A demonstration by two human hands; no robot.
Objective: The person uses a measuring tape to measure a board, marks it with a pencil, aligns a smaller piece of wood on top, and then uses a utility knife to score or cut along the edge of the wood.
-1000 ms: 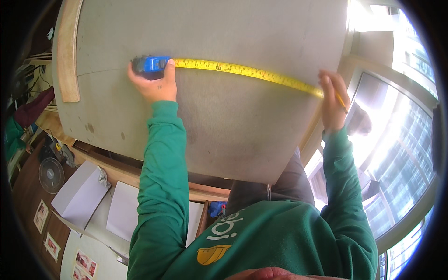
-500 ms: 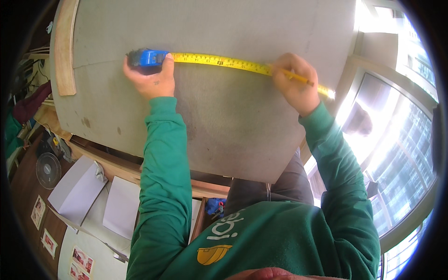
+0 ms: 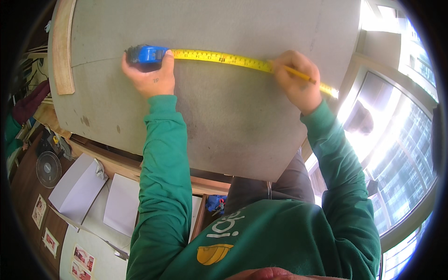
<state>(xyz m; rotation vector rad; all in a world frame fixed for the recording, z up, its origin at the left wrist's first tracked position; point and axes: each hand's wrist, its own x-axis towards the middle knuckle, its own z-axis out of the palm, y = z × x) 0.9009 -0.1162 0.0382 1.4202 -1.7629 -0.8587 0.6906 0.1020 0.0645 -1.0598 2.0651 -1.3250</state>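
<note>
Slippage of the yellow blade (image 3: 210, 55) could be caused by a loosened grip. Right of centre, a pencil (image 3: 301, 74) is pinched by the fingers of the right hand (image 3: 299, 87), the blade passed beneath; whether it is pressed cannot be told. Farther off, at upper left, the blue tape measure (image 3: 150, 54) is clasped between the thumb and fingers of the left hand (image 3: 156, 80).

Numbers on yellow tape (image 3: 205, 56); white lettering (image 3: 225, 226) on green sweatshirt (image 3: 280, 233)
</note>
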